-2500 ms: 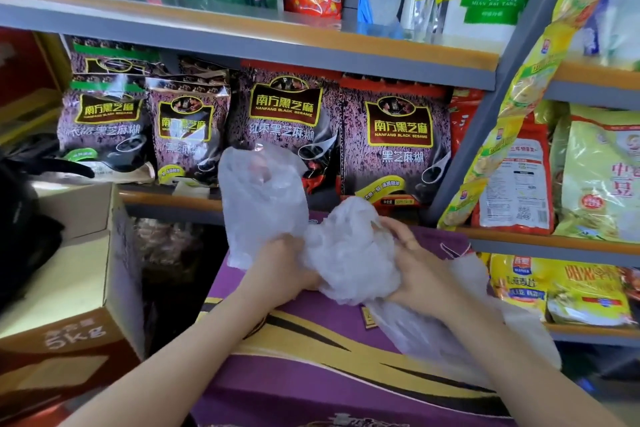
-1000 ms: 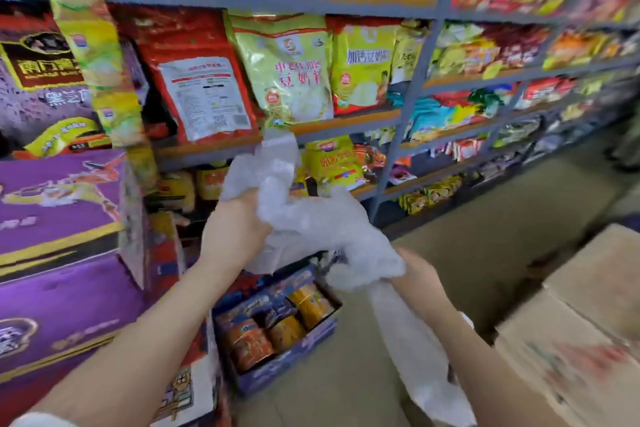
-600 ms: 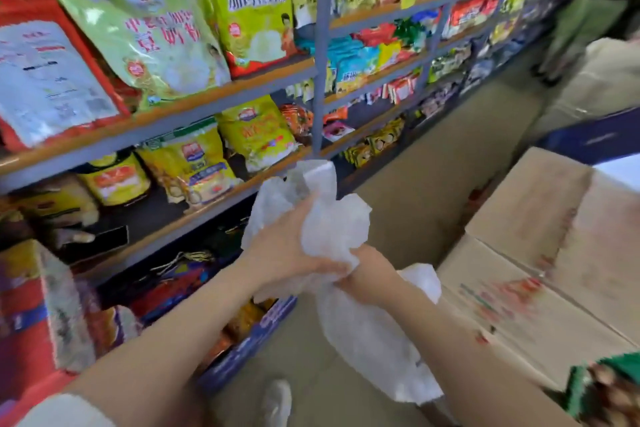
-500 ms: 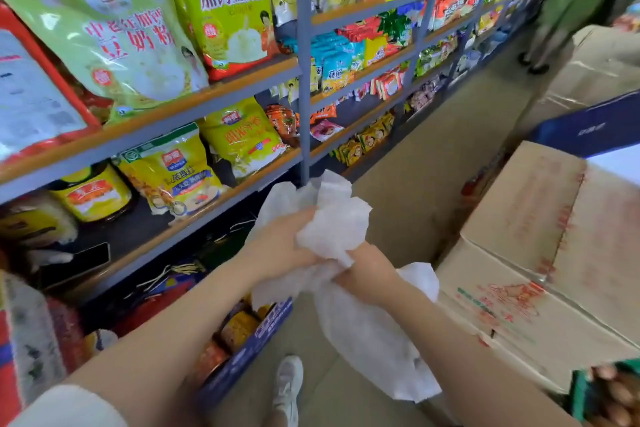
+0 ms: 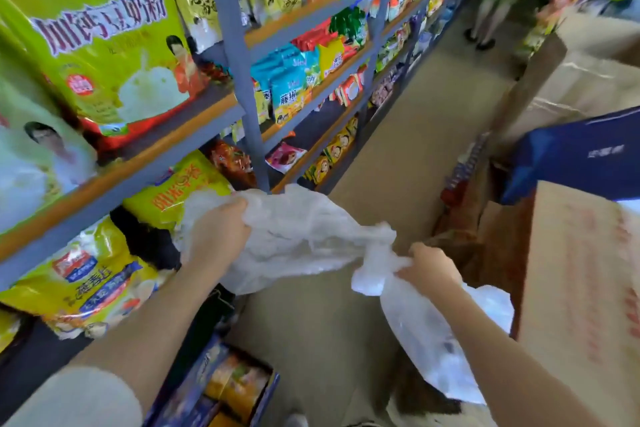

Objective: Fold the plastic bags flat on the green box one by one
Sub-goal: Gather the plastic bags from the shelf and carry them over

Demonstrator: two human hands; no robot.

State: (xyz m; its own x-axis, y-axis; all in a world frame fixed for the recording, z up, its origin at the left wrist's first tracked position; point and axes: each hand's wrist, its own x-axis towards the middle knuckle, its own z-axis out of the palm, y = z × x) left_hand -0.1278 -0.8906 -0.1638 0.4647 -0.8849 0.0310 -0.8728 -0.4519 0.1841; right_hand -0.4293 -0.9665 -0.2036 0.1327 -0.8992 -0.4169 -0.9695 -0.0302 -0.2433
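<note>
With the left hand (image 5: 216, 236) gripping one crumpled end of the plastic bags (image 5: 304, 236) and the right hand (image 5: 429, 269) pinching the other, both beside the blue shelf post (image 5: 239, 80), pulling them apart gently should separate them without tearing.

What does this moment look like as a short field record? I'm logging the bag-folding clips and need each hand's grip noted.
setting: shop aisle beside stocked shelves
left hand: grip on one end of a crumpled plastic bag
right hand: grip on bunched plastic, with more plastic hanging under the forearm
bag state: stretched in the air between the hands, not folded
green box: not in view
nearby: cardboard boxes to the right; a tray of packaged goods on the floor
</note>
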